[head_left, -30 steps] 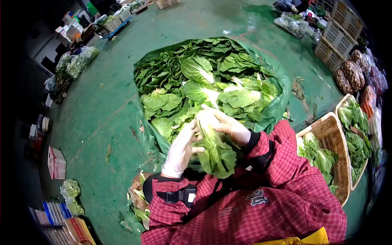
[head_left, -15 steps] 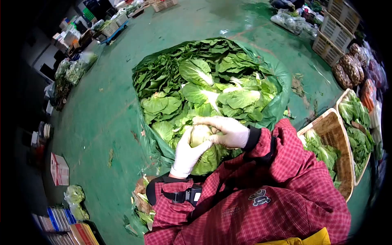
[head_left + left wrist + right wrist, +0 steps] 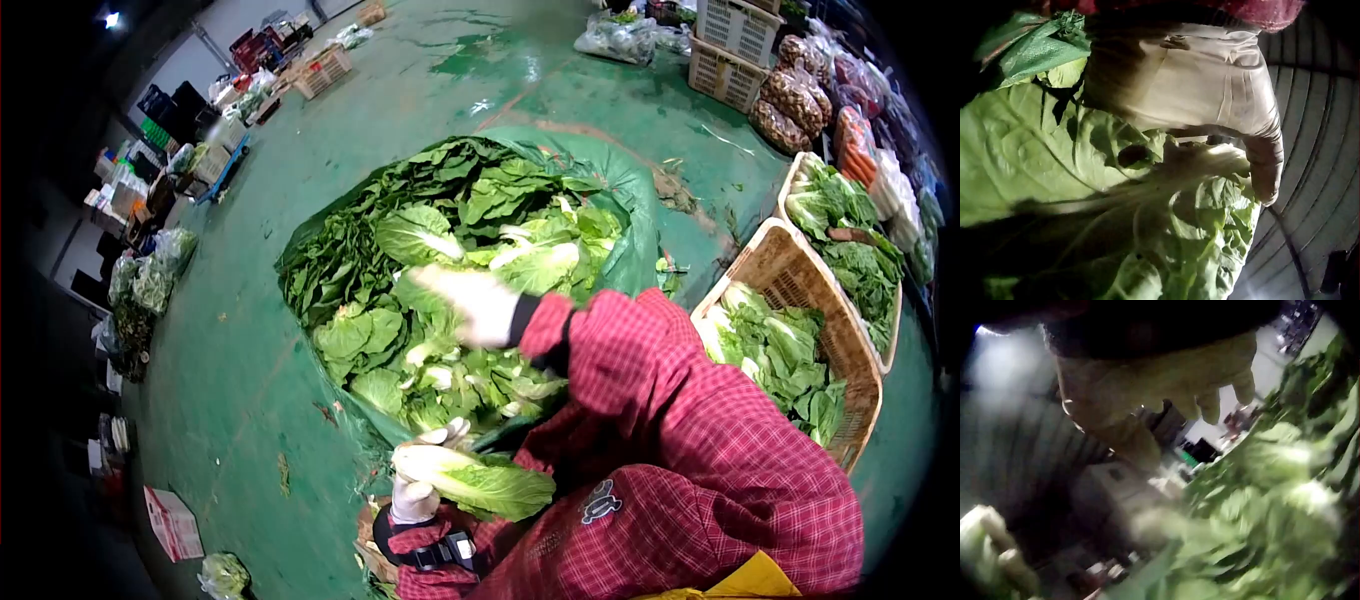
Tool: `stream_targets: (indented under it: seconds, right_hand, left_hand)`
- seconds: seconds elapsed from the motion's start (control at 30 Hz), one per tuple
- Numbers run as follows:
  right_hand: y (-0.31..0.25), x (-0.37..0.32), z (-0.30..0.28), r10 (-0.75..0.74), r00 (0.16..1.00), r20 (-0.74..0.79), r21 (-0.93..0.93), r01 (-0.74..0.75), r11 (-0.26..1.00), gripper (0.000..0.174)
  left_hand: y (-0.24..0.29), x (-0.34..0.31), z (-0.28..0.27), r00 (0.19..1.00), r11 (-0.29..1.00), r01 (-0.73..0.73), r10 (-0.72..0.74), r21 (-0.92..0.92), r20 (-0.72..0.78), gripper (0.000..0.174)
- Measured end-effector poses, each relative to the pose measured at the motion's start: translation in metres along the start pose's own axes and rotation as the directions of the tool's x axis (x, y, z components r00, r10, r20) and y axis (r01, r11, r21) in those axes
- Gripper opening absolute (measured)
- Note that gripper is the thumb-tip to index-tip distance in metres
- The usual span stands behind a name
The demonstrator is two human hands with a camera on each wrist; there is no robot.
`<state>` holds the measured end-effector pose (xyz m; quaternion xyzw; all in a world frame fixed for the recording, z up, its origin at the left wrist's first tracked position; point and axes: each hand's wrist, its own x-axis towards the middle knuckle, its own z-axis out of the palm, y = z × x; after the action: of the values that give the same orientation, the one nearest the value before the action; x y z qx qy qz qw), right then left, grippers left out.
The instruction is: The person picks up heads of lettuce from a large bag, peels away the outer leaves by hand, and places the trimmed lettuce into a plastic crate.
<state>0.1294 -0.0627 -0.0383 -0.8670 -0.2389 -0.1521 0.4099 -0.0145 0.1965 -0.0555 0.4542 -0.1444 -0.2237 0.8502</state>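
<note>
My gloved left hand [image 3: 413, 500] grips a head of Chinese cabbage [image 3: 490, 482] near its pale base, low in front of my body. The green leaves point right. In the left wrist view, the glove [image 3: 1185, 81] lies over the base, and the cabbage's leaves [image 3: 1147, 200] fill the lower part. My gloved right hand [image 3: 475, 305], blurred, reaches left over a heap of loose green leaves [image 3: 360, 345] in a large green sack [image 3: 640, 225]. Its fingers [image 3: 1210, 406] are extended in the right wrist view, holding nothing. A blurred pale thing [image 3: 1160, 526] shows below it.
At my right stand a tan plastic basket [image 3: 845, 385] of cabbages and a second filled basket [image 3: 795, 190]. Farther back are stacked crates [image 3: 725, 75] and bagged vegetables [image 3: 795, 100]. Bagged greens [image 3: 165, 265] lie along the left, and a white-and-red box [image 3: 172, 522] sits on the green floor.
Both hands were together on the cabbage. Now the right hand has let go and swung left over the heap, while the left hand has lowered the cabbage toward my body. The view has turned right.
</note>
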Motion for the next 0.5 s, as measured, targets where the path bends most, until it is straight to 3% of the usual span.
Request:
stream_targets:
  seconds: [0.07, 0.1, 0.13, 0.2, 0.27, 0.3, 0.43, 0.5]
  right_hand:
    - [0.033, 0.000, -0.053, 0.403, 0.904, 0.143, -0.087, -0.394, 0.915, 0.066]
    - [0.082, -0.014, -0.061, 0.435, 0.896, 0.091, -0.227, -0.407, 0.885, 0.068]
    - [0.117, -0.024, -0.072, 0.479, 0.862, 0.166, -0.410, -0.381, 0.829, 0.072]
    - [0.142, -0.051, -0.077, 0.663, 0.698, 0.271, -0.670, -0.358, 0.650, 0.070]
    - [0.146, -0.061, -0.064, 0.711, 0.683, 0.168, -0.661, -0.457, 0.595, 0.071]
    - [0.153, -0.057, -0.063, 0.717, 0.672, 0.187, -0.655, -0.459, 0.601, 0.070]
    - [0.148, -0.030, -0.076, 0.591, 0.721, 0.363, -0.617, -0.289, 0.732, 0.065]
    - [0.135, -0.022, -0.085, 0.506, 0.793, 0.341, -0.391, -0.369, 0.843, 0.069]
  left_hand:
    - [-0.004, -0.015, -0.025, 0.994, 0.989, 0.109, -0.111, -0.097, -0.010, 0.079]
    - [-0.004, -0.019, -0.025, 0.989, 0.984, 0.127, -0.135, -0.127, -0.056, 0.081]
    - [-0.006, -0.018, -0.021, 0.982, 0.959, 0.147, -0.171, -0.243, -0.079, 0.088]
    - [-0.015, -0.010, -0.015, 0.990, 0.945, 0.063, -0.101, -0.321, -0.103, 0.096]
    - [-0.028, -0.004, -0.017, 0.988, 0.961, 0.059, -0.095, -0.271, -0.120, 0.101]
    - [-0.032, 0.000, -0.018, 0.988, 0.968, 0.055, -0.089, -0.244, -0.129, 0.103]
    - [-0.024, 0.006, -0.027, 0.980, 0.966, 0.134, -0.096, 0.220, -0.177, 0.112]
    - [-0.021, 0.009, -0.033, 0.985, 0.907, 0.106, -0.041, 0.408, -0.166, 0.103]
